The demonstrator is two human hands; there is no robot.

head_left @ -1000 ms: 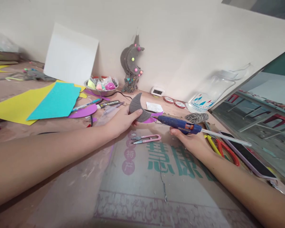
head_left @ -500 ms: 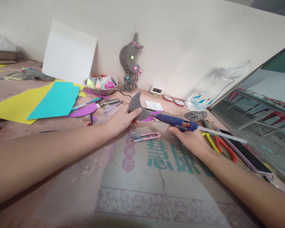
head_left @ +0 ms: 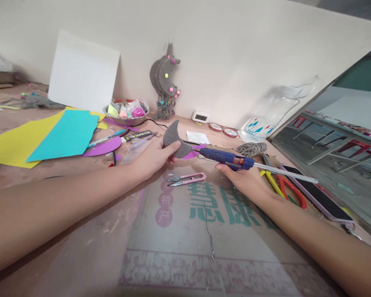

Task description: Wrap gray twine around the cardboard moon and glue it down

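Between the thumb and fingers of my left hand (head_left: 157, 156) is a crescent piece (head_left: 176, 139) wrapped in grey yarn, with a purple part (head_left: 191, 153) showing at its right end. My right hand (head_left: 239, 177) holds a blue glue gun (head_left: 225, 156), a long clear glue stick (head_left: 286, 172) sticking out of its back. The gun's nozzle is at the purple end of the crescent. Below them, pink thread snips (head_left: 190, 178) lie on a printed plastic sheet (head_left: 179, 231).
Yellow and cyan sheets (head_left: 64, 136) lie left, near a metal bowl (head_left: 128, 120) of coloured bits. A decorated grey moon (head_left: 167, 78) hangs on the wall. Right are a grey yarn bundle (head_left: 252, 148), red-handled pliers (head_left: 292, 192), a phone (head_left: 318, 194) and a clear bottle (head_left: 266, 115).
The whole view has shifted slightly, so most things appear a little further left. Both hands keep their holds, and the nozzle stays at the crescent's purple end.
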